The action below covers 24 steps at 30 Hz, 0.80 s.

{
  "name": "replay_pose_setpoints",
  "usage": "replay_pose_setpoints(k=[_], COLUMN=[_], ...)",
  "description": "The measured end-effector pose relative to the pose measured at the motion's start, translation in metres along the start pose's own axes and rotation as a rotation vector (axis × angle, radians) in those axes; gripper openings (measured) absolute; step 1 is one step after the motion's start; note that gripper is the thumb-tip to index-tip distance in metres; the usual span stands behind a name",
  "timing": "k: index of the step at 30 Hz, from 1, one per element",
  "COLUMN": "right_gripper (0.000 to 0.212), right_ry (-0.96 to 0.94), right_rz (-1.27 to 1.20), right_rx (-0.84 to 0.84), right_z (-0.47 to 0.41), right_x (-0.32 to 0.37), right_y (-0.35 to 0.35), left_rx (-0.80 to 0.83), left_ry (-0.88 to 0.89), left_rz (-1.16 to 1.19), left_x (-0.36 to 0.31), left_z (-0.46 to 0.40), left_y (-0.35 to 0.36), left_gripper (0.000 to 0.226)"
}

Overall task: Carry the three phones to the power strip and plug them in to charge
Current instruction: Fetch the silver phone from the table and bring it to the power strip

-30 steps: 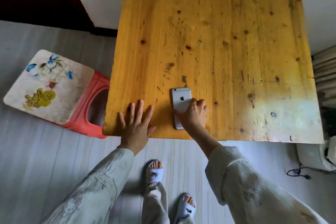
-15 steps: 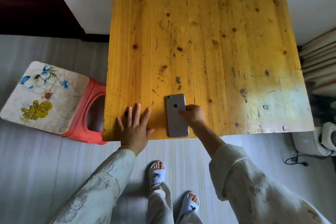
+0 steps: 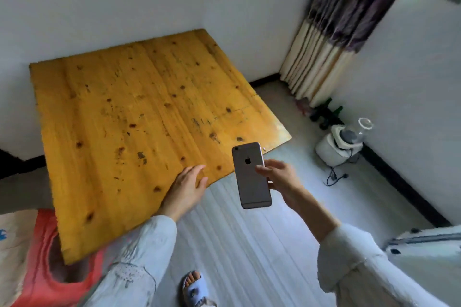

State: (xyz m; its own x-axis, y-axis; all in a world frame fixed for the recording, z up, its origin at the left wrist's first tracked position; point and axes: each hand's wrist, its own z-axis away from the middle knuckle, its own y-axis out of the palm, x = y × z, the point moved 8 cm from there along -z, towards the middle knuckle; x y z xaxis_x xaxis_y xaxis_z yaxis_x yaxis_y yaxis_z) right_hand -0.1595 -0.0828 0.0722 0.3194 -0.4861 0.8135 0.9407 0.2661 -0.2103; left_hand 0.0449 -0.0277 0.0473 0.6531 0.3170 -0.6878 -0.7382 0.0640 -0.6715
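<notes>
my right hand [image 3: 279,177] pinches grey iPhone [image 3: 252,176], back up, clear of the wooden table [image 3: 119,117], over floor at table's 5 o'clock | my left hand [image 3: 185,188] fingers straight, flat on table's near edge | red stool [image 3: 50,262] at table's 7 o'clock

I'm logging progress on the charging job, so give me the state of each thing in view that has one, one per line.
phone: lifted off the table, back side up, held in the air.
right hand: grips the phone by its edge.
left hand: open, fingers resting at the table's near edge.
table: top bare of phones.
cable: loose on the floor, plugged into no phone.
</notes>
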Motion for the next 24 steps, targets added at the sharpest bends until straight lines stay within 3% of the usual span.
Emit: replay_pose_setpoints(k=[8,14,19,24], right_gripper=[0.006,0.007,0.003,0.013], right_ry=[-0.169,-0.224,-0.216,-0.145], right_rz=[-0.263,-0.447,-0.556,-0.666], right_rx=[-0.393,-0.763,-1.137,-1.48], right_z=[0.166,0.339,0.495,0.634], right_x=[-0.052,-0.143,-0.245,-0.351], right_y=[-0.28,-0.464,-0.565,-0.623], left_rx=[0.075,0.302,0.511,0.713], left_ry=[0.547,0.929,1.227,1.459], left_rz=[-0.042,0.011,-0.021,-0.045], left_x=[-0.286,-0.482,-0.596,-0.67], left_z=[0.079,0.218,0.344,0.471], left_y=[0.128,0.274,0.396,0.515], left_gripper=[0.034,0.033,0.032,0.03])
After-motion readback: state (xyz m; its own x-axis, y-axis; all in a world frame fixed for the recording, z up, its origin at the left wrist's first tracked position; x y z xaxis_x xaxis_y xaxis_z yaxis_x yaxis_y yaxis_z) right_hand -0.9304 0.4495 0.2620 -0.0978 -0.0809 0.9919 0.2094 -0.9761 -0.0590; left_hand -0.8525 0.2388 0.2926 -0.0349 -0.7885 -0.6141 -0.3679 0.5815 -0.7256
